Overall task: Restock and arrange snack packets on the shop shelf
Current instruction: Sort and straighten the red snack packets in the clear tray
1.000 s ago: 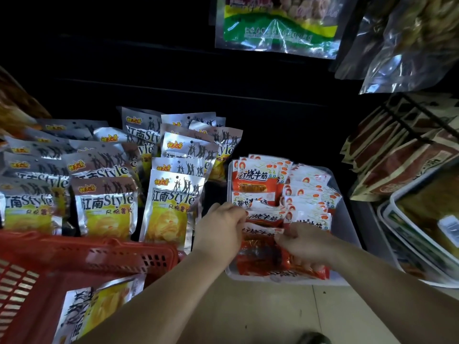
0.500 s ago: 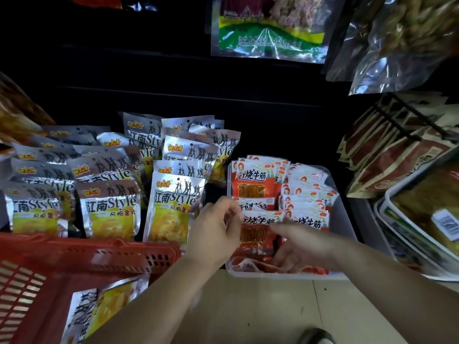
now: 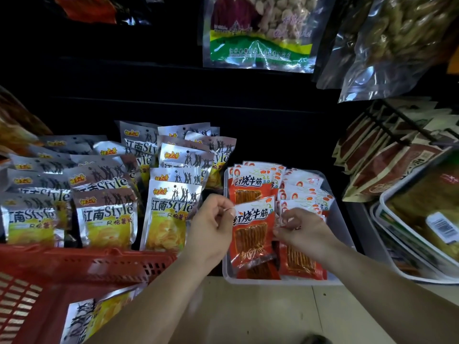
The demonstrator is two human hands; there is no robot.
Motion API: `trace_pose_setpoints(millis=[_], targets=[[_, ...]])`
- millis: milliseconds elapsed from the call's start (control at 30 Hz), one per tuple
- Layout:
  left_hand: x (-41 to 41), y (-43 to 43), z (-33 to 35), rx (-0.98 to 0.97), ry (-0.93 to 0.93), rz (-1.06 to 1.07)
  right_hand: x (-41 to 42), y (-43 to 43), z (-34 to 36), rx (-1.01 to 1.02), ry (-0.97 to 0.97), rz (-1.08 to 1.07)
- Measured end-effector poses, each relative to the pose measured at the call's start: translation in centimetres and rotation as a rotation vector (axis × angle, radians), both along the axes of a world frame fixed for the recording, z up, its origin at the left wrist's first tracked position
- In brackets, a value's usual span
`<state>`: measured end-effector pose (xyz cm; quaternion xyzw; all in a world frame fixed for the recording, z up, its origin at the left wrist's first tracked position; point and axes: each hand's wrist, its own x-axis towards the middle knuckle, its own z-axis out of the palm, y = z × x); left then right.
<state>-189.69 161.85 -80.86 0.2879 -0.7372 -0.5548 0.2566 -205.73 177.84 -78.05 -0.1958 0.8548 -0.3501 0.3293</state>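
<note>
While left hand (image 3: pixel 211 227) and right hand (image 3: pixel 303 232) pinch a red packet (image 3: pixel 250 232), white tray (image 3: pixel 285 281) of more, red basket (image 3: pixel 74 266) with silver packet (image 3: pixel 99 316).

A small shop: a dark shelf (image 3: pixel 273 145) packed with rows of identical silver-and-yellow crisp packets (image 3: pixel 171 214), a clear plastic tray (image 3: pixel 341 234) of red-and-white snack packets (image 3: pixel 250 229), clear hanging food bags (image 3: pixel 258 33), and a red plastic shopping basket (image 3: pixel 74 266).

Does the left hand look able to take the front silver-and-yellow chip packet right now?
Probably not yet: the left hand pinches the top corner of the red packet. The chip packet stands just beside it, with nothing between.
</note>
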Motion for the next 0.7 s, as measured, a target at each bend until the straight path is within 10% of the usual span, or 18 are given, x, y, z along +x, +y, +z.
trace_pose_setpoints(millis=[333,700], targets=[[0.0,0.0,0.7,0.058,0.057,0.086,-0.7,0.2,0.6,0.328,-0.108,0.238],[0.7,-2.4,4.4,-0.096,0.144,0.258,-0.1,-2.7,-0.7,0.143,-0.237,0.318]])
